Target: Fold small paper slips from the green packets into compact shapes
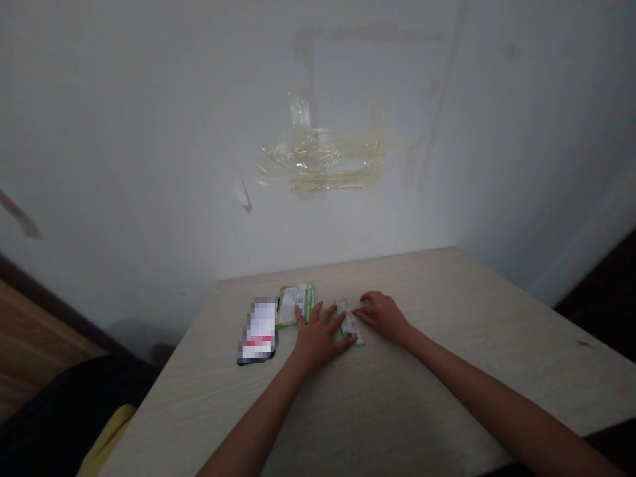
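Note:
My left hand (318, 339) lies over the table with its fingers spread apart. Its fingertips reach a green-and-white printed packet (289, 308) on one side, and its thumb and index finger rest on a smaller, narrow printed packet (350, 322) on the other. From the right, my right hand (385, 318) touches that narrow packet's edge with an outstretched finger, the other fingers loosely bent and apart. Both packets lie on the tabletop. The left hand covers part of the green packet's lower corner.
A phone (259, 328) with a blurred-out screen lies left of the green packet. The pale wooden table (447, 298) meets a white wall (173, 165) with peeling clear tape (322, 159). Dark and yellow cloth (112, 437) shows at lower left.

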The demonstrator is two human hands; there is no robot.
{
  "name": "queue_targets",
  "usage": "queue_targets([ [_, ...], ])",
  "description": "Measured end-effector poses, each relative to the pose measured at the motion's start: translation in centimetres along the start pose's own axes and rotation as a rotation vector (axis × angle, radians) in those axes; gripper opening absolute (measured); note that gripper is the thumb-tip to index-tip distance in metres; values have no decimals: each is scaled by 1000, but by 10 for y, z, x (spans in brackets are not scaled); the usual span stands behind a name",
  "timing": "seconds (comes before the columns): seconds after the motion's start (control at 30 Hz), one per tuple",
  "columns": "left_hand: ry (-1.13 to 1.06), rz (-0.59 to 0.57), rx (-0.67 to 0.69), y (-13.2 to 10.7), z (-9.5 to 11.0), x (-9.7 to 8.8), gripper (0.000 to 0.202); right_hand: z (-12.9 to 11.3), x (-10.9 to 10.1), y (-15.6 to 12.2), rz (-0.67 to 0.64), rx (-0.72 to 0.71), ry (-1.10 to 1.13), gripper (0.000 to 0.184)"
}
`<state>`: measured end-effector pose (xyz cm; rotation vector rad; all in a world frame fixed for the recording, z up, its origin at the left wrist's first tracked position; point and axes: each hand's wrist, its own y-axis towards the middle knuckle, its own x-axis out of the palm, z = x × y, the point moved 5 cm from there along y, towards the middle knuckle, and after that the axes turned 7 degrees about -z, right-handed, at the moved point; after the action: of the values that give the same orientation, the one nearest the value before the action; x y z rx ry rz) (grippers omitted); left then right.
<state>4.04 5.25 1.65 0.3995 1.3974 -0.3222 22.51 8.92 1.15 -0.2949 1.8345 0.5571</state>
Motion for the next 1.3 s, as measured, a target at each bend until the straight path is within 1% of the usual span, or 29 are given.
queue_targets([
  [0.47,7,-1,0,0,-2,2,62,2,3,25,46,95,-67,28],
  [0.63,2,-3,-15,0,-1,1,62,1,4,30,63,121,-72,28],
  [0.8,3,1,-15,-1,0,-1,61,10,9,30,121,118,-7,28],
  [1.0,-16,-12,-21,0,0,-2,62,20,12,31,109,49,173,24],
  [1.1,-3,-20,-20,1,0,-2,62,19,11,30,106,15,211,23],
  [1.3,-6,-5,-3,1,0,-1,64,10,8,27,121,-22,190,21],
])
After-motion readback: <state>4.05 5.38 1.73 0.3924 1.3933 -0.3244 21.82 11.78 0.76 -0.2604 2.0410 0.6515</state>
